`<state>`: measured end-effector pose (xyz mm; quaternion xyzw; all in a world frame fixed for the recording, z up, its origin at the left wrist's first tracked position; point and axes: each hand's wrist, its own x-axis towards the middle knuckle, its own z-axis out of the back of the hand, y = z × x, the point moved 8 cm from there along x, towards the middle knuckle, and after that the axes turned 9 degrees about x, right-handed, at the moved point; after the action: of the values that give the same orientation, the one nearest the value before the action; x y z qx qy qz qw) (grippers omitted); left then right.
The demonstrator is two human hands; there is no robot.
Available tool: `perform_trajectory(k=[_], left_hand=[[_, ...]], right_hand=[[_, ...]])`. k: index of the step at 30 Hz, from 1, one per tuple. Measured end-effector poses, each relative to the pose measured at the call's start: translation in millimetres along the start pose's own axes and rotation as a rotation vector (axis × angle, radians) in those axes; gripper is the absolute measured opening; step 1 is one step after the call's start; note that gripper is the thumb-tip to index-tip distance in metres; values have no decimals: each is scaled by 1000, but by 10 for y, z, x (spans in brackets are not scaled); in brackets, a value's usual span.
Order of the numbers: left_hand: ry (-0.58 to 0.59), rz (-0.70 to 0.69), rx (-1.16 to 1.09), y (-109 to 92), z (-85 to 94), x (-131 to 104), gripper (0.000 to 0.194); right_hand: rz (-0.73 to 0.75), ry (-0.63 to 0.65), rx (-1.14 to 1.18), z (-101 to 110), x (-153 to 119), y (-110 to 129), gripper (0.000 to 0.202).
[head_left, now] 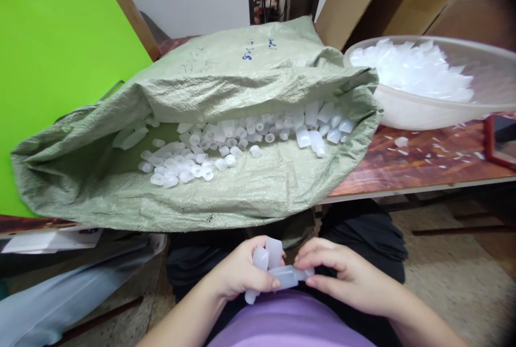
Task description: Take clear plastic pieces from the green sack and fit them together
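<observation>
- While both hands are meeting low in the near middle of the scene, above the lap, the left hand [237, 274] is curling its grip around a small bunch of translucent plastic tubes [268, 258], milky white, smooth and cylindrical.
- The right hand [346, 277] is pinching the end of one tube [292, 276], lying roughly level between the two hands, with thumb and fingertips closed on it; the left thumb is pressing on the same piece.
- A woven sack [226, 196], pale green with a coarse, crinkled weave, is lying on its side on the counter [423, 167], its mouth gaping toward the near side.
- Loose tubes [226, 145] of the same frosted plastic are spilling in a heap inside the sack's mouth, well apart from the hands.
- A wide, shallow bowl [415, 113] of cloudy plastic is sitting at the far right on the counter, touching the sack's right edge, and is holding a pile of clear white pieces [411, 70].
- The counter's reddish, glossy wood-patterned top is carrying small white scraps [419, 148] near the bowl.
- A bright green panel [52, 46] is filling the far left.
</observation>
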<state>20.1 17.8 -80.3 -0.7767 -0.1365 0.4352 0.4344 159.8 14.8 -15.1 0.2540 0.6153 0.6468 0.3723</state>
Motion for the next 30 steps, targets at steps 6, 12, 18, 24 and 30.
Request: perform_trajectory(k=[6, 12, 18, 24, 30], left_hand=[[-20, -23, -97, -40, 48, 4, 48], [-107, -66, -228, -109, 143, 17, 51], [-140, -76, -261, -91, 149, 42, 53], [-217, -80, -173, -42, 217, 54, 47], [-231, -82, -69, -180, 206, 16, 53]], right_hand=[[-36, -36, 67, -57, 43, -139, 13], [86, -376, 125, -50, -17, -369, 11], [-13, -433, 279, -73, 5, -553, 18], [-430, -372, 637, -232, 91, -823, 38], [-102, -421, 659, -124, 148, -637, 31]])
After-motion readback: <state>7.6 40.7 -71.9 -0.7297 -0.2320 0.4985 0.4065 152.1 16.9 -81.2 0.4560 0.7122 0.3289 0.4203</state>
